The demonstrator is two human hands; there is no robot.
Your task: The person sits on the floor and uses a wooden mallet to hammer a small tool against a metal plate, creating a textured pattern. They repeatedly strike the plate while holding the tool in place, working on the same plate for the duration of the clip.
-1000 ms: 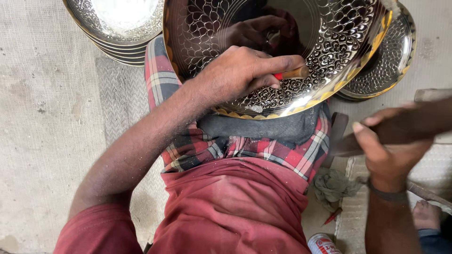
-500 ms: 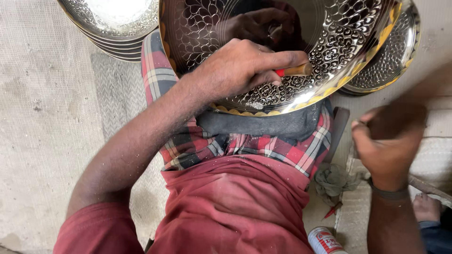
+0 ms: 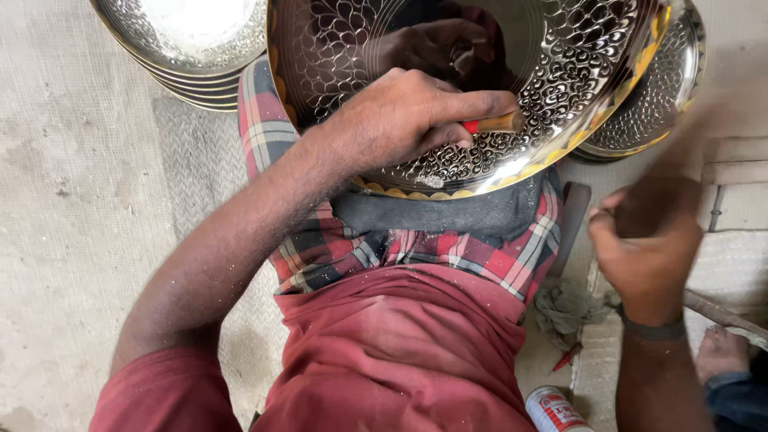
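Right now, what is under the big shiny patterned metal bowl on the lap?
A dark pad shows under the bowl, over checked cloth. The bowl hides how far the pad reaches.

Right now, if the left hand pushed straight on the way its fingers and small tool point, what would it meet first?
The left hand points right across the patterned metal bowl. It would probably meet the bowl's embossed inner wall first, under the tool tip; contact is unclear.

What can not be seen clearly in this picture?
Head view only:
- Tool tip: hidden under the left hand.
- What the right hand grips: motion blur.
- Patterned metal bowl: top cut off by the edge.
- Stacked plates: cut off at the top.
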